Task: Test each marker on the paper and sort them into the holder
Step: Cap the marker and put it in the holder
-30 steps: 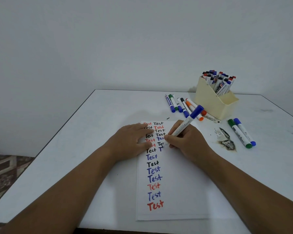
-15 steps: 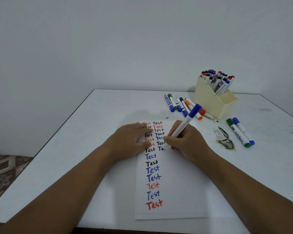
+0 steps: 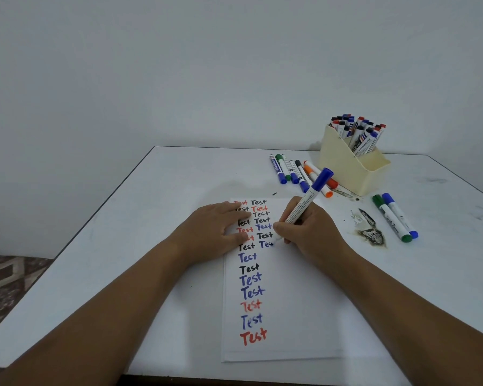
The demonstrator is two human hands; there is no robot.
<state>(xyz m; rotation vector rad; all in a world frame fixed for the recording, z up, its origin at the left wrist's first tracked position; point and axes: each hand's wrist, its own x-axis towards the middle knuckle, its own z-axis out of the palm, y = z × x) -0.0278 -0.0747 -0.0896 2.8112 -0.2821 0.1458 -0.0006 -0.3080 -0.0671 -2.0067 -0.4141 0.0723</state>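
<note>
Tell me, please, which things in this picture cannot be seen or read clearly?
Head view only:
- Left-column words on the paper: partly covered by the left hand.
- Tip of the blue marker: hidden by the right hand.
- Print on the marker barrels: too small to read.
- Lower parts of markers in the holder: hidden by its wall.
- Dark stain on the table: nature unclear.
</note>
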